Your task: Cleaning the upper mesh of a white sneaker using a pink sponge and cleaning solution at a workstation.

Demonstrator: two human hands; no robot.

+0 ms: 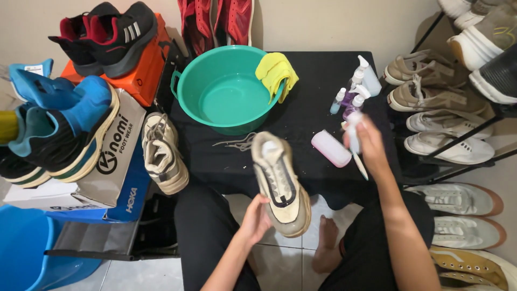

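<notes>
My left hand (254, 220) grips the heel end of a cream sneaker with dark trim (280, 180), held sole-down over my lap with its laces out. My right hand (369, 143) is raised over the black table (307, 121) and is closed around a small white spray bottle (353, 132), along with a thin white stick-like handle (360, 164) that pokes out below the hand. A pink oblong brush or case (330, 148) lies on the table just left of that hand. Loose laces (237, 143) lie near the shoe's toe.
A green basin (226, 89) with water and a yellow cloth (276, 73) on its rim sits at the table's back. Small bottles (355, 89) stand at the right. The matching sneaker (161, 153) rests left, beside shoe boxes and stacked shoes. A shoe rack (452, 108) fills the right.
</notes>
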